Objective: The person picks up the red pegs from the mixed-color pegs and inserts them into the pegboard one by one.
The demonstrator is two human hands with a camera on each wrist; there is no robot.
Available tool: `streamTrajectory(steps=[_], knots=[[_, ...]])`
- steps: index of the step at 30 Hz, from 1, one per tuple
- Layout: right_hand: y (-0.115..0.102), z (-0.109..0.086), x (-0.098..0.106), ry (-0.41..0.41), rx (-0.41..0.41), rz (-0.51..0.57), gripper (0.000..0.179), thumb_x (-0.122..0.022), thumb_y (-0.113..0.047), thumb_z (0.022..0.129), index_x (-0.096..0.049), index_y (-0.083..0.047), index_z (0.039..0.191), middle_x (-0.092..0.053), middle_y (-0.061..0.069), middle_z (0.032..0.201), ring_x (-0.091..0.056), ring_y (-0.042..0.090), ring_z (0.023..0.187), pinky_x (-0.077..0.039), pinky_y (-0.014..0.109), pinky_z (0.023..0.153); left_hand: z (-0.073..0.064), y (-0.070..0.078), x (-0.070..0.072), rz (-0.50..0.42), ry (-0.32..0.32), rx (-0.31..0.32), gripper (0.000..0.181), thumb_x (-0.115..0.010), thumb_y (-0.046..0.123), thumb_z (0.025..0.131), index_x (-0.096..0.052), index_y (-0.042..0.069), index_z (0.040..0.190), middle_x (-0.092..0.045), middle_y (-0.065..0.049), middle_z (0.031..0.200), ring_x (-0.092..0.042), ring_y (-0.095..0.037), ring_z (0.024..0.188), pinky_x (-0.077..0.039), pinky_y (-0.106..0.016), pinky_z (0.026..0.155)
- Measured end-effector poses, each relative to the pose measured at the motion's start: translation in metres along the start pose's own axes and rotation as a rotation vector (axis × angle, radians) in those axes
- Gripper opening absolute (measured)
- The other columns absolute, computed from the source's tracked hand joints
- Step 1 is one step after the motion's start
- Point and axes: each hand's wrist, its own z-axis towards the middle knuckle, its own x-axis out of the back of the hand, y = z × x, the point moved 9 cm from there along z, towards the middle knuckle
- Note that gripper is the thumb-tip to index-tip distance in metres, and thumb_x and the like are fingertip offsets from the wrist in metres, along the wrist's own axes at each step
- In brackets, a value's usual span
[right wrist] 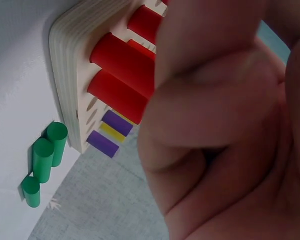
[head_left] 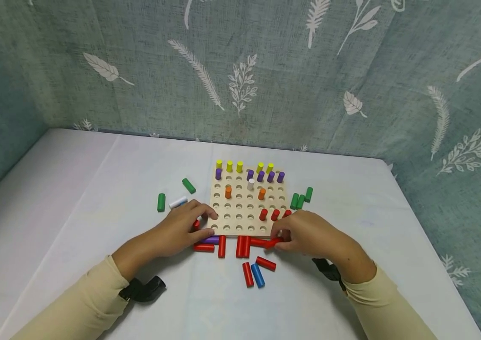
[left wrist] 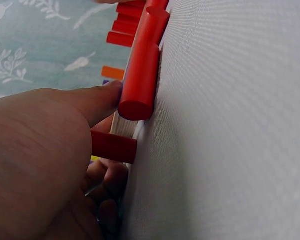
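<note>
A wooden pegboard (head_left: 238, 206) with rows of round holes lies on the table. My left hand (head_left: 181, 225) rests at its front left corner, index finger on the left edge and thumb along the front. A red peg (left wrist: 114, 146) shows beneath the left hand, and a purple peg (head_left: 210, 240) lies by the thumb. At the front right corner, my right hand (head_left: 306, 232) pinches a red peg (head_left: 272, 242) between thumb and fingers. Red pegs (right wrist: 117, 96) stand in the board close beside the right fingers, which hide part of them.
Yellow pegs (head_left: 229, 166), purple pegs (head_left: 260, 176), orange pegs (head_left: 228, 191) and a white peg (head_left: 251, 184) stand in the board. Green pegs (head_left: 301, 202) lie to its right, others to its left. Several red pegs (head_left: 265, 263) and a blue peg (head_left: 258, 275) lie in front.
</note>
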Motion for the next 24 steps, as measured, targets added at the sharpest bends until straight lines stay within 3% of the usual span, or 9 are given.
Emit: streamTrajectory(steps=[8, 16, 24], knots=[[-0.003, -0.003, 0.008, 0.078, 0.016, 0.037, 0.013, -0.079, -0.026, 0.086, -0.073, -0.022, 0.097, -0.057, -0.014, 0.067, -0.053, 0.006, 0.064, -0.047, 0.022, 0.058, 0.0, -0.001, -0.003, -0.015, -0.002, -0.001, 0.036, -0.074, 0.035, 0.091, -0.057, 0.031, 0.122, -0.057, 0.001, 0.12, -0.051, -0.02, 0.112, -0.051, -0.044, 0.097], [-0.008, -0.006, 0.02, 0.186, 0.09, 0.068, 0.013, -0.076, -0.024, 0.087, -0.065, -0.019, 0.092, -0.049, -0.012, 0.059, -0.047, 0.004, 0.056, -0.04, 0.02, 0.052, -0.001, -0.002, 0.0, -0.021, 0.008, 0.0, 0.047, -0.073, 0.034, 0.091, -0.05, 0.032, 0.131, -0.057, 0.001, 0.12, -0.051, -0.02, 0.112, -0.05, -0.043, 0.095], [-0.008, -0.005, 0.025, 0.254, 0.156, 0.107, 0.016, -0.073, -0.018, 0.086, -0.062, -0.017, 0.097, -0.051, -0.012, 0.063, -0.047, 0.003, 0.058, -0.043, 0.021, 0.053, -0.001, -0.001, 0.0, -0.015, 0.01, 0.012, 0.052, -0.073, 0.036, 0.091, -0.048, 0.032, 0.136, -0.057, 0.0, 0.121, -0.051, -0.02, 0.113, -0.051, -0.044, 0.096]])
